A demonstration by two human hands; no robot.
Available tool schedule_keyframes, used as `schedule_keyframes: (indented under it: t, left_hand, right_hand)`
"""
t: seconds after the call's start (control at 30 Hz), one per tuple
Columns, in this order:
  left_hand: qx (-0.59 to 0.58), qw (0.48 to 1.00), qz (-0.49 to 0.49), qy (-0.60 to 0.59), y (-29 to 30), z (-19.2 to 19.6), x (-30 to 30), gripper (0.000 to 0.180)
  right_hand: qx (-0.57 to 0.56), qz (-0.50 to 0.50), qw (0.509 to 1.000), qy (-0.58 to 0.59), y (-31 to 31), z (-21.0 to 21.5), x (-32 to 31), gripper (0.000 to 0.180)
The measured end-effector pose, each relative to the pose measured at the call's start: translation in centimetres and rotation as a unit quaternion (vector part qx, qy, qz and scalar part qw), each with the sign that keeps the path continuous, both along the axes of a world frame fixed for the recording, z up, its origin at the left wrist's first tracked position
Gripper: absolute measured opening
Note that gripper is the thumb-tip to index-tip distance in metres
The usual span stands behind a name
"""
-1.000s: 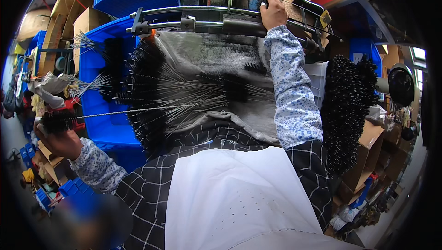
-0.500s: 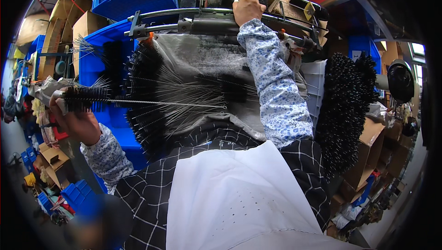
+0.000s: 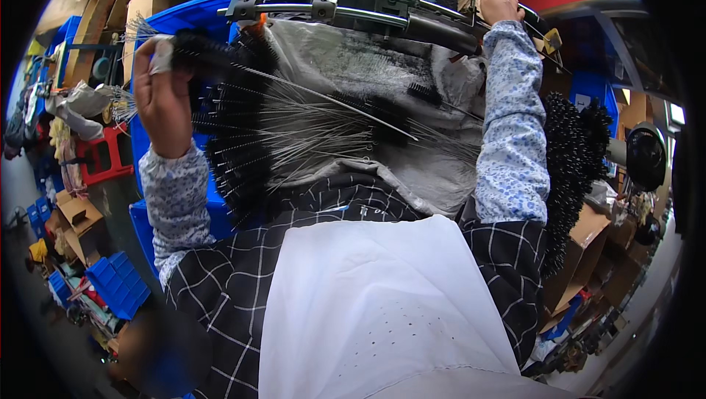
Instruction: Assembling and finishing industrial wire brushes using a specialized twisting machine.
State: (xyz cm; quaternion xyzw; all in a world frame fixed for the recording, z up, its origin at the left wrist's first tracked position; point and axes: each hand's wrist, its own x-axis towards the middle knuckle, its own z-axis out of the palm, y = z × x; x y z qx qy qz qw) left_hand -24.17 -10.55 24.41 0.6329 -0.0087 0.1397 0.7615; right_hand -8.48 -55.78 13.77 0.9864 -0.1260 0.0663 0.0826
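Brushes everywhere in this one. Person's left hand [image 3: 163,97] is raised up at the left, fingers wrapped round the black bristle end of a long wire-stemmed bottle brush [image 3: 220,57], whose thin stem runs off down to the right over the lap. Right hand [image 3: 498,3] is stretched up to the far side, closed on a part of the metal machine frame [image 3: 353,3]; can't tell exactly what it's gripping there.

As for progress: a big fan of finished-looking brushes [image 3: 287,134] already lies across the grey cloth [image 3: 382,75] in front, stems pointing right, bristle heads bunched on the left against the blue bin [image 3: 184,20]. Another thick black cluster of brushes [image 3: 573,156] hangs at the right. So plenty seems done, and the one in hand looks like just another for the pile. How many are left isn't visible. Cardboard boxes [image 3: 588,252] sit lower right.
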Motion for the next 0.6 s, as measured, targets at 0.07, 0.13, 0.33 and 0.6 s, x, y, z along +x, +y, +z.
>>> schedule_keyframes:
  t: [0.07, 0.13, 0.33, 0.6]
  left_hand:
    - [-0.018, 0.998, -0.059, 0.008, -1.0, -0.5, 0.4, 0.018]
    - [-0.009, 0.999, -0.048, 0.022, -1.3, -0.6, 0.3, 0.017]
    - [0.009, 0.989, -0.139, 0.054, -3.7, -0.6, 0.6, 0.016]
    - [0.182, 0.929, -0.295, 0.132, -7.3, -1.8, -1.4, 0.021]
  right_hand:
    - [0.002, 0.055, 0.993, 0.107, -2.5, -0.4, 1.0, 0.031]
    - [0.059, 0.130, 0.981, 0.129, -2.7, 2.8, -1.2, 0.029]
    - [0.426, 0.199, 0.832, 0.294, 1.2, 7.8, -12.9, 0.039]
    - [0.720, 0.258, 0.573, 0.296, 16.9, 5.9, -17.6, 0.031]
